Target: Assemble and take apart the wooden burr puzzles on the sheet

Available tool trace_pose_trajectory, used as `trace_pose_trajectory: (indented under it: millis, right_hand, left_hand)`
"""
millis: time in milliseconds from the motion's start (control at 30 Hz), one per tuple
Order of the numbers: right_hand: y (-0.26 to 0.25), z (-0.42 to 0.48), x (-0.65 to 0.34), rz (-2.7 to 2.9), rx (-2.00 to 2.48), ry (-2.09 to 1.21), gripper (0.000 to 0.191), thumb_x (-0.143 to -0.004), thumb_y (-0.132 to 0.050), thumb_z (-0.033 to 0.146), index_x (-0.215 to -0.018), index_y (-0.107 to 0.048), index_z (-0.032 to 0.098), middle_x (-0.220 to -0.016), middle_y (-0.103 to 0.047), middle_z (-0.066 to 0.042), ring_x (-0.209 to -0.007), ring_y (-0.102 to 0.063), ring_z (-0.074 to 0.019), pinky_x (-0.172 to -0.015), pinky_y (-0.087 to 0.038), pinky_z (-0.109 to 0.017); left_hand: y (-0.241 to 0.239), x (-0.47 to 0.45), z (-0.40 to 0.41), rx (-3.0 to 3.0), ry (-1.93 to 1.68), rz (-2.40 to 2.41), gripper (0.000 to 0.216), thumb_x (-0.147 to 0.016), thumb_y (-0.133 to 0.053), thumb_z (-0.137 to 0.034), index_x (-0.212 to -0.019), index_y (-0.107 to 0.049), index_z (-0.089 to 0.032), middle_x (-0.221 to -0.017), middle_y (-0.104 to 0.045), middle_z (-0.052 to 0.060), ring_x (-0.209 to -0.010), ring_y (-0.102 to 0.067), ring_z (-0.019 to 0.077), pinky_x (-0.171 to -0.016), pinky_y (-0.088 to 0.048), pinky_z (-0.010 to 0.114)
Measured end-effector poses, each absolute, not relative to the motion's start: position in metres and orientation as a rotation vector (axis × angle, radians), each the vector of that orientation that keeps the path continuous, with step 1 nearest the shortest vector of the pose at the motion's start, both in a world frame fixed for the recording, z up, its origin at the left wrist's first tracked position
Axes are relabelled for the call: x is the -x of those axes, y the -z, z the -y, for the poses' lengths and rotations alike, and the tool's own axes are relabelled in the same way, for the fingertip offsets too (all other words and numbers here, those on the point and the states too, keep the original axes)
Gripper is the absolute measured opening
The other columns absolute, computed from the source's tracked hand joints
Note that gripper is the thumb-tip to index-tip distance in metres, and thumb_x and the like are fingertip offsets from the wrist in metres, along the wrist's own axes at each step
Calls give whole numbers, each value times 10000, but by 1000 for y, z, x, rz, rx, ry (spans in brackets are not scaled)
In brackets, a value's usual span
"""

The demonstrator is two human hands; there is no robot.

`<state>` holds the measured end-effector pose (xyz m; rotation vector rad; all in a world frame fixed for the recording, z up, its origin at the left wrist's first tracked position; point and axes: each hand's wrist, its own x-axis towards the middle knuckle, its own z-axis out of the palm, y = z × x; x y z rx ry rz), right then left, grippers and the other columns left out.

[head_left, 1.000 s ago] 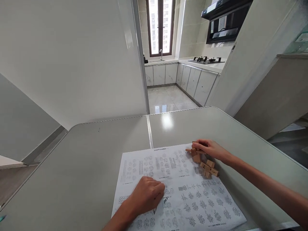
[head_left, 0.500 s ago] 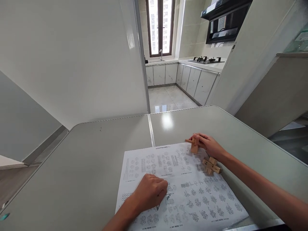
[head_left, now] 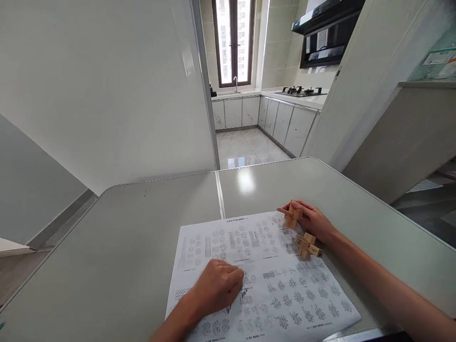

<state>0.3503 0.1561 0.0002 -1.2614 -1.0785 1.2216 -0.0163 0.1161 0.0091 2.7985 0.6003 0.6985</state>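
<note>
A large white sheet of paper (head_left: 256,266) printed with rows of small diagrams lies on the table. My left hand (head_left: 221,284) rests on it, fingers curled in; whatever they may hold is hidden, and small dark marks show just below and beside them. At the sheet's far right corner my right hand (head_left: 313,221) grips a wooden burr puzzle (head_left: 292,219) of crossed pieces, with one thin end sticking out to the left. Just nearer to me, a second wooden burr puzzle (head_left: 308,246), marked with dark characters, sits on the sheet's right edge, under the right wrist's side.
The grey-green table (head_left: 107,266) has a pale seam (head_left: 220,194) running away from me. A dark-edged object (head_left: 370,335) lies at the bottom right. Beyond stand a white panel (head_left: 107,95) and a kitchen with cabinets (head_left: 233,113) and a gas hob (head_left: 301,91).
The view has shifted slightly, moving the scene a little left. My right hand has turned and tilted the wooden burr puzzle it holds. My left hand stays in place on the paper.
</note>
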Motion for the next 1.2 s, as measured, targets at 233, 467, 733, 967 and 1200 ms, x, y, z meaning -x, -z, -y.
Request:
trace_pose_trajectory:
  millis: [233, 467, 733, 967, 1200]
  right_hand:
    - [10, -155, -359, 1093, 1239, -1167, 409, -942, -602, 641, -983, -741, 258, -1159, -764, -76, -1184, -694, -337, -947, -593, -423]
    - [0, -150, -356, 1049, 1201, -1248, 404, -917, -640, 649, -976, -755, 266, -1168, -768, -76, -1170, -699, -347, -832, -621, -394]
    - [-11, -144, -347, 1130, 1260, -1255, 475, -914, -636, 684, -1017, -778, 243, -1162, -766, -84, -1061, -729, -314, -739, -620, -347]
    - [-17, -138, -342, 1146, 1193, -1269, 450, -901, -660, 690, -1059, -771, 284, -1305, -742, -65, -1155, -708, -313, -893, -620, -383]
    - [-24, -134, -333, 1131, 1102, -1397, 370, -899, -707, 595, -1127, -765, 311, -1401, -697, -35, -1219, -688, -315, -922, -617, -377]
  left_hand:
    - [-9, 13, -122, -2753, -674, -612, 261, -782, -396, 8, -639, -320, -197, -546, -261, -76, -515, -104, 103, -482, -163, 260]
    - [-16, 0, -150, -2730, -599, -756, 294, -856, -430, -51, -626, -322, -197, -544, -293, -74, -521, -165, 101, -498, -150, 267]
    - [-37, -53, -179, -2602, -430, -840, 265, -893, -533, -145, -685, -379, -200, -591, -420, -72, -523, -287, 94, -521, -219, 252]
    - [-24, -73, -171, -2346, -502, -870, 144, -915, -588, -242, -791, -528, -201, -647, -572, -54, -569, -474, 108, -575, -337, 234]
    - [-26, -72, -170, -2196, -507, -893, 196, -958, -626, -375, -880, -578, -203, -679, -603, -48, -596, -529, 116, -586, -381, 234]
